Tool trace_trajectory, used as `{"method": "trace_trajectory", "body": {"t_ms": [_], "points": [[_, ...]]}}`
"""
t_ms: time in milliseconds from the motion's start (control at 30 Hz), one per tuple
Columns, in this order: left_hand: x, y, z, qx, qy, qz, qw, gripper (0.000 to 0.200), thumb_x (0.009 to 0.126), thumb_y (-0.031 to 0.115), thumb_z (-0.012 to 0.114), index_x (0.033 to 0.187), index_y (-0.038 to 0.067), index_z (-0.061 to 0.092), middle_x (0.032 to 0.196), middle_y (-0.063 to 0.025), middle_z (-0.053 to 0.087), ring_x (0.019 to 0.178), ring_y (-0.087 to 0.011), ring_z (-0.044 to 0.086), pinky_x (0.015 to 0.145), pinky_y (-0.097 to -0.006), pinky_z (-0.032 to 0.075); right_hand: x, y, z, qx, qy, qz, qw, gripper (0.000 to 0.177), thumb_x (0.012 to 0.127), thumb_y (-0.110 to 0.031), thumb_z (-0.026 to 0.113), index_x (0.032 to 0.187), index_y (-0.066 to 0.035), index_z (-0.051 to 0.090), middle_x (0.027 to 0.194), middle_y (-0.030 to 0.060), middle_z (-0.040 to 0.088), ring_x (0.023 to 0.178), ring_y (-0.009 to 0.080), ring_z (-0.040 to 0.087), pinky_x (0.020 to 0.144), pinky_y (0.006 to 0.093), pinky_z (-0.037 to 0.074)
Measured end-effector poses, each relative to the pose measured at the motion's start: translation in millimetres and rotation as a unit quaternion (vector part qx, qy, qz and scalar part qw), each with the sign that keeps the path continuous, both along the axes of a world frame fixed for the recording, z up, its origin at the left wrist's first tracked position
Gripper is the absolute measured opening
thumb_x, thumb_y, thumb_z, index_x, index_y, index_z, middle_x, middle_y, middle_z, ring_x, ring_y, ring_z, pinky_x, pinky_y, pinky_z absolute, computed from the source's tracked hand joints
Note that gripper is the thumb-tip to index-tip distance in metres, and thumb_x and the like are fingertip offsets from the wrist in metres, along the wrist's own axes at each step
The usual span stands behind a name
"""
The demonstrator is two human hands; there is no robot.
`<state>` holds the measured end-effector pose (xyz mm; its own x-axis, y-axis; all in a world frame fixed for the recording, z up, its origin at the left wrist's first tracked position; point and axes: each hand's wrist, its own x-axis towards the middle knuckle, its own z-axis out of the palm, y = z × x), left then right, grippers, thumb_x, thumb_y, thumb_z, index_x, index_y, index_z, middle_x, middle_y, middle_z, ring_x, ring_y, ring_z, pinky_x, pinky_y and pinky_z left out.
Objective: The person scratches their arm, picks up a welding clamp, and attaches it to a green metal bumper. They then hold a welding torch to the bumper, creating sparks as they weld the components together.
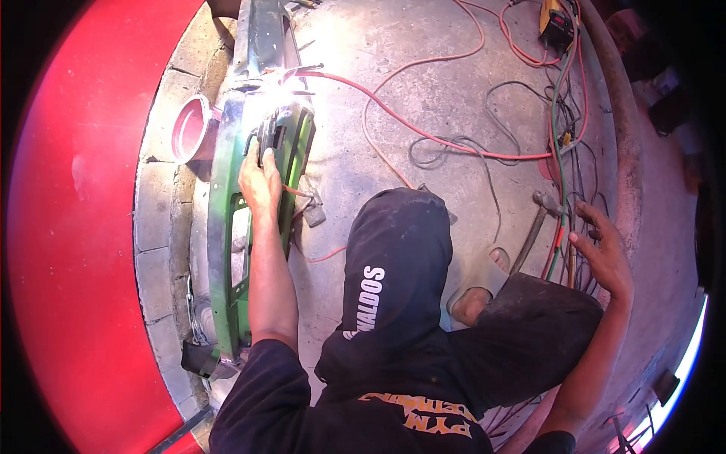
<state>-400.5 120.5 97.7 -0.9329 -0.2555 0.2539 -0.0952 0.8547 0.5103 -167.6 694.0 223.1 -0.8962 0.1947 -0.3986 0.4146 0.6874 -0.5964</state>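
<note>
My left hand (261, 181) is closed around a dark, narrow tool (268, 135) whose kind I cannot make out. It rests over a long green and grey metal piece (221, 204) with cut-out openings. Just beyond the fingers, a glaring white light (278, 92) washes out the metal and hides detail. A red cable (393, 113) runs from near that glare off to the right. On the other side, my right hand (603, 253) is raised with its fingers apart, holding nothing. Closest to it are a hammer (538, 219) and a bundle of cables (572, 181).
A red wall or panel (83, 212) borders a concrete block ledge (155, 204) at left, where a red-lined round container (190, 130) sits. At upper right is a yellow and black box (556, 30). Loose cable loops (431, 155) lie on the concrete floor, near my sandalled foot (476, 295).
</note>
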Motion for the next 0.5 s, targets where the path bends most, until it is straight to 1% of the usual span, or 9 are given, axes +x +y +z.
{"method": "trace_trajectory", "body": {"t_ms": [133, 233, 333, 433, 500], "points": [[1.1, 3.4, 6.7, -0.004, -0.023, 0.013, 1.0, 0.048, 0.098, 0.028, 0.061, 0.137, 0.0, 0.063, 0.126, -0.0266, 0.066, 0.118, -0.041, 0.063, 0.104, -0.0445, 0.046, 0.4, 0.0, -0.8, 0.0, 0.002, 0.001, 1.0, 0.058, 0.093, -0.028, 0.074, 0.143, -0.004, 0.055, 0.14, 0.0154, 0.06, 0.132, 0.0294, 0.055, 0.109, 0.044, 0.044], [1.0, 4.6, 6.9, -0.006, -0.005, -0.009, 1.0, 0.048, 0.098, 0.028, 0.061, 0.137, 0.001, 0.063, 0.126, -0.0266, 0.066, 0.119, -0.0409, 0.063, 0.105, -0.0445, 0.046, -0.4, 0.8, -0.5, 0.012, -0.001, 0.005, 1.0, 0.059, 0.093, -0.029, 0.074, 0.143, -0.004, 0.055, 0.14, 0.016, 0.06, 0.132, 0.0303, 0.055, 0.109, 0.044, 0.044], [-3.3, 2.7, 0.0, -0.047, 0.049, -0.017, 0.998, 0.049, 0.097, 0.03, 0.063, 0.135, 0.0, 0.064, 0.108, -0.0198, 0.074, 0.096, -0.0281, 0.071, 0.094, -0.0374, 0.051, -0.5, -0.1, 1.0, 0.018, -0.001, 0.006, 1.0, 0.059, 0.093, -0.029, 0.074, 0.142, -0.003, 0.055, 0.14, 0.0166, 0.059, 0.132, 0.0311, 0.055, 0.11, 0.0437, 0.043], [-2.1, 7.1, 6.9, -0.011, 0.0, -0.006, 1.0, 0.049, 0.099, 0.028, 0.06, 0.139, 0.002, 0.061, 0.127, -0.0265, 0.066, 0.119, -0.041, 0.062, 0.105, -0.0446, 0.045, 0.2, 2.4, -1.7, 0.019, -0.001, 0.009, 1.0, 0.059, 0.093, -0.03, 0.074, 0.142, -0.003, 0.055, 0.141, 0.0171, 0.059, 0.133, 0.0315, 0.054, 0.11, 0.0433, 0.043], [-2.0, 9.4, 10.0, -0.014, -0.003, -0.002, 1.0, 0.048, 0.099, 0.028, 0.06, 0.139, 0.002, 0.061, 0.126, -0.0267, 0.066, 0.118, -0.0412, 0.063, 0.105, -0.045, 0.046, 0.6, 4.2, -3.7, 0.019, 0.003, 0.014, 1.0, 0.06, 0.092, -0.031, 0.074, 0.142, -0.003, 0.055, 0.141, 0.0174, 0.059, 0.133, 0.0317, 0.054, 0.111, 0.0429, 0.042]]}}
